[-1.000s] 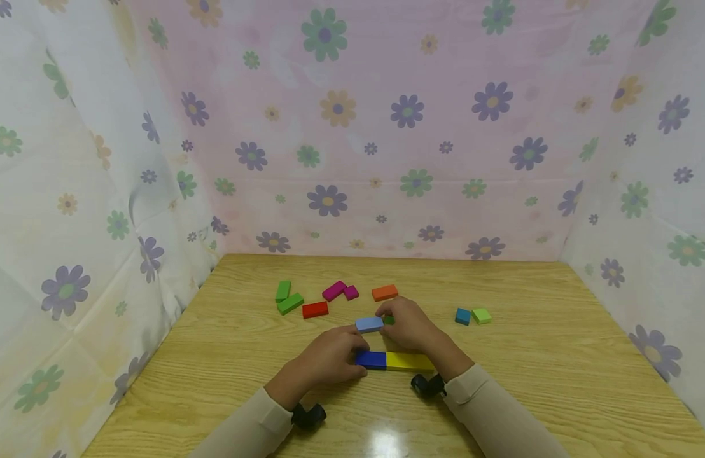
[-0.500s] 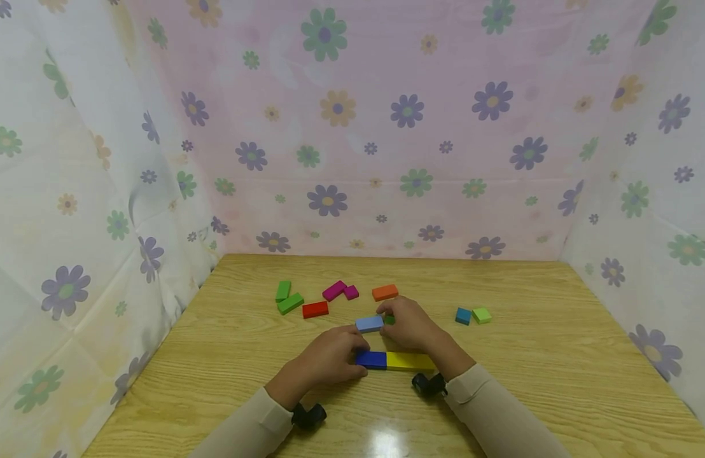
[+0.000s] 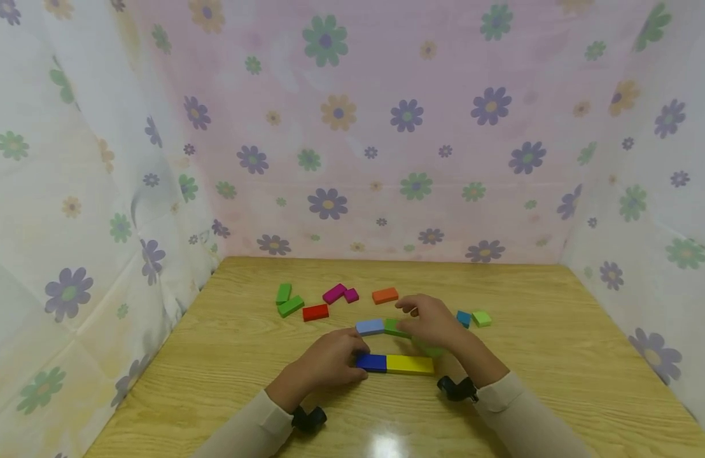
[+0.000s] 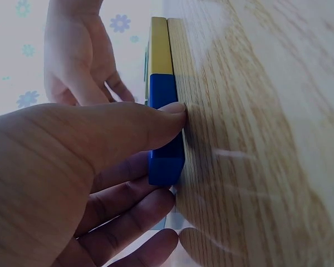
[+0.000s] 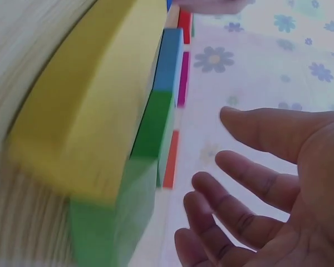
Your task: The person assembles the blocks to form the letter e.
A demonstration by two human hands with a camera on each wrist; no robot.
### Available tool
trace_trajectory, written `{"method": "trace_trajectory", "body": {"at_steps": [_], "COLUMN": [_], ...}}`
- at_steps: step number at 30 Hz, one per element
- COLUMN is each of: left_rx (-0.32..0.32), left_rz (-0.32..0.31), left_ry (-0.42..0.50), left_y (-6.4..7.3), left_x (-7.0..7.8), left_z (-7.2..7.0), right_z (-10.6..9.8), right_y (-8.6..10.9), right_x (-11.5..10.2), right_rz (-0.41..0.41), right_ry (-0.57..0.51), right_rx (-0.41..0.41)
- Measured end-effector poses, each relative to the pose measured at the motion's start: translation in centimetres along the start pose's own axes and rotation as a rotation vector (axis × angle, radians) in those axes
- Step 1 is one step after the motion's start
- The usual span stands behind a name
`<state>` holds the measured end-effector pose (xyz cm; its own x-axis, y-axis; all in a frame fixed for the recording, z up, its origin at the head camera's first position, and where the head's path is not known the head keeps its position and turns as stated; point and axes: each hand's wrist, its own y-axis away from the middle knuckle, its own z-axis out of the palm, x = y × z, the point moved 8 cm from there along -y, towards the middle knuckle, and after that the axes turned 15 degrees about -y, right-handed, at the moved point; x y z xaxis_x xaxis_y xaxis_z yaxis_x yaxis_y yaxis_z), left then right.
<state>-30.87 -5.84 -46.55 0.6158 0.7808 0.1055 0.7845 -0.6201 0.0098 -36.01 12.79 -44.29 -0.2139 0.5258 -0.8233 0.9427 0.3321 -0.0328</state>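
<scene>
In the head view my left hand (image 3: pixel 335 357) pinches the left end of a dark blue block (image 3: pixel 373 363), its thumb on the near side, as the left wrist view (image 4: pixel 166 167) confirms. A yellow block (image 3: pixel 410 364) lies end to end with the blue one. Behind this row, a light blue block (image 3: pixel 369 327) and a green block (image 3: pixel 394 327) also lie end to end. My right hand (image 3: pixel 435 323) hovers at the green block's right side, fingers spread and holding nothing. Under its wrist, a light green block (image 3: pixel 428 348) is partly hidden near the yellow block's right end.
Farther back lie two green blocks (image 3: pixel 290 306), a red block (image 3: pixel 315 312), two magenta blocks (image 3: pixel 334 293) and an orange block (image 3: pixel 385 296). At the right sit a small blue block (image 3: pixel 464 319) and a lime block (image 3: pixel 481 319). Flowered cloth (image 3: pixel 375 127) walls the table.
My right hand has let go of the green block and moved right, uncovering it; the light green block now shows beneath the wrist. My left hand stays on the blue block.
</scene>
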Motion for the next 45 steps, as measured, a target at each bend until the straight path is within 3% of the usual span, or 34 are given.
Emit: {"method": "trace_trajectory", "body": {"at_steps": [5,11,14,23,30,45], "left_rx": [0.011,0.021,0.021,0.023,0.019,0.01], "left_rz": [0.011,0.007,0.004,0.006,0.008,0.007], "left_ry": [-0.012,-0.012,-0.009,-0.006,-0.006,-0.021], "left_y": [0.1,0.2,0.3,0.3,0.2,0.3], "left_x": [0.1,0.1,0.1,0.0,0.1,0.4], "left_z": [-0.1,-0.3,-0.3,-0.3,-0.2,-0.4], "right_z": [-2.0,-3.1,-3.0,-2.2,-1.8,-1.4], "right_y": [1.4,3.1,3.9,5.3,5.9,6.3], "right_x": [1.3,2.2,2.7,2.9,3.3,2.7], "right_rz": [-0.032,0.007,0.04,0.016,0.055,0.017], "right_ry": [-0.011,-0.046,-0.096,-0.128,-0.127,-0.05], "right_rx": [0.035,0.028,-0.004,-0.111,-0.117,-0.091]}}
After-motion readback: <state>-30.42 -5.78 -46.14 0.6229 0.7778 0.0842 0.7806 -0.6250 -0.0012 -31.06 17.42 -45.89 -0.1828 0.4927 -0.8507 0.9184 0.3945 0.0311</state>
